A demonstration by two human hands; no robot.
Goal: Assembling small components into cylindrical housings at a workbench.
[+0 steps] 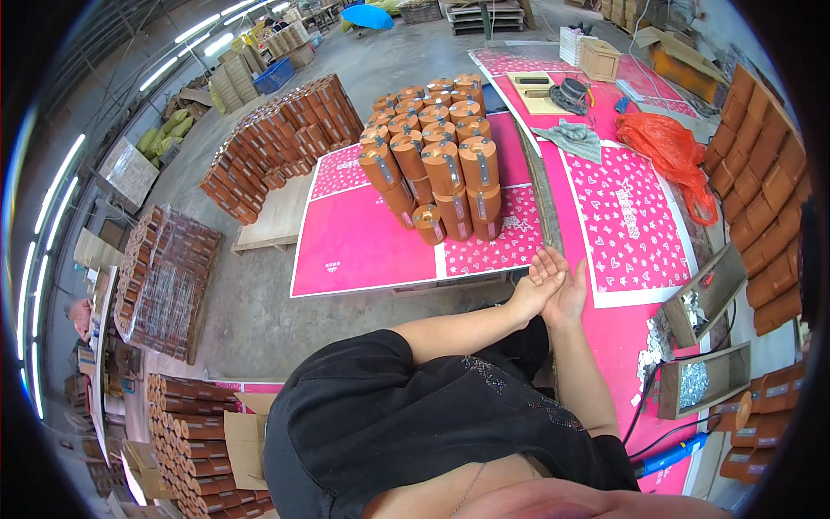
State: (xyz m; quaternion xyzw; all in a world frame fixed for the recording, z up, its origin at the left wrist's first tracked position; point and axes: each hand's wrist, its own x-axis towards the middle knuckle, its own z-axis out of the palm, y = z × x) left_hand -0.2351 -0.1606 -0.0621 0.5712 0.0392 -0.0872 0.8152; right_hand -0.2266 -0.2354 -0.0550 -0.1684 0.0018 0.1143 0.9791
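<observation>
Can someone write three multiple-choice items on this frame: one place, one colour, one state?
1. Where does the stack of brown cylinders stand?
A. on the pink sheet
B. on the concrete floor
C. inside a wooden tray

2. What colour is the crumpled plastic bag on the table to the right?
A. blue
B. orange-red
C. white

3. How are the left hand and right hand?
A. each gripping a cylinder
B. empty, held together
C. holding the blue tool

Key: 1 A, the stack stands on the pink sheet. 2 B, the bag is orange-red. 3 B, both hands are open, palms touching, at the sheet's near edge, holding nothing.
</observation>
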